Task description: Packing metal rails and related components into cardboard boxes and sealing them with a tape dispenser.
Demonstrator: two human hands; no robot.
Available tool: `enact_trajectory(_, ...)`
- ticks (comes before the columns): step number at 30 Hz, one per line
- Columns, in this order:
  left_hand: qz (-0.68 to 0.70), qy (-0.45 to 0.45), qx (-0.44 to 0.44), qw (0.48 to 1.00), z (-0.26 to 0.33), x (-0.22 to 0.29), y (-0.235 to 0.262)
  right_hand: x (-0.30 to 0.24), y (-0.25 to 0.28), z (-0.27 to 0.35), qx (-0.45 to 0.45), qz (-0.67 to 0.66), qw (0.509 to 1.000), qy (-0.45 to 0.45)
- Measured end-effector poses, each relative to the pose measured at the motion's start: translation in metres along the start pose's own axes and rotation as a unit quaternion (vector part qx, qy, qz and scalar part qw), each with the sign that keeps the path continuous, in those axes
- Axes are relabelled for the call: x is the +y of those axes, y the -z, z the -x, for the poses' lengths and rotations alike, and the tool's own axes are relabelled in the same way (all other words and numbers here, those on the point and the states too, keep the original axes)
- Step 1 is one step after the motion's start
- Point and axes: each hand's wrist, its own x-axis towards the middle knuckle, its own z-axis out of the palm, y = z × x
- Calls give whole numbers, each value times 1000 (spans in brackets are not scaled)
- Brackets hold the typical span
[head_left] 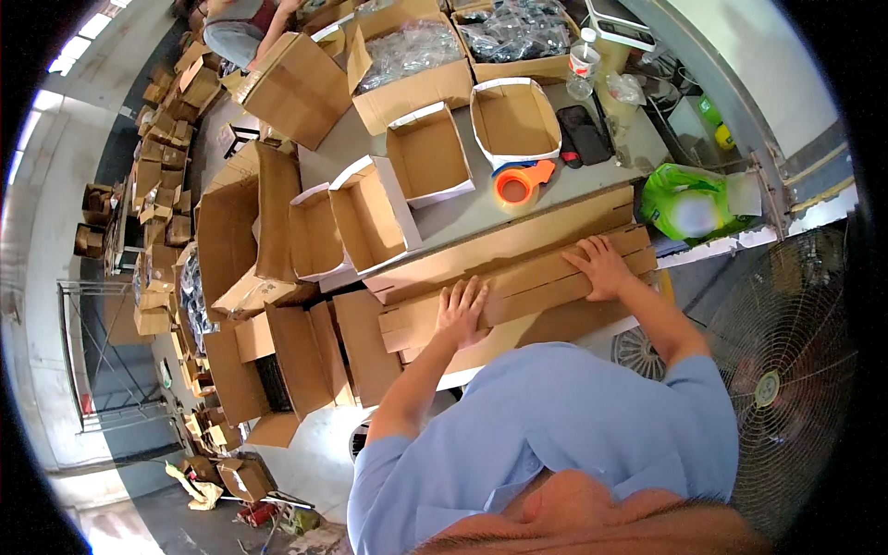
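Long cardboard piece (529,294) at near edge of surface (453,222), before person. Left hand (462,314) lies on it toward left end, fingers spread; right hand (599,268) splayed toward right end. Likely light, stiff, creasable; best held near both ends.

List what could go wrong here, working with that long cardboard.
The bare left hand and right hand press near the far edge of the long cardboard flap, so a slip might scrape a finger. The orange ring-shaped item sits on the table beyond it and could get knocked if the cardboard shifts that way.
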Motion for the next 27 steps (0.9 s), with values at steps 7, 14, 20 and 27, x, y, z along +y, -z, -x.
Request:
enact_trajectory(7,-17,-8,-79,997,-25,4,23,12,6,-12,-8,-8,1000,3)
enact_trajectory(14,-5,-95,-9,995,-72,74,16,19,2,-16,49,-32,997,59)
enact_trajectory(20,36,-140,17,989,-101,102,16,61,60,-99,245,-160,954,-62)
enact_trajectory(27,62,-142,-1,988,-107,101,14,-26,58,-188,220,-119,960,-124)
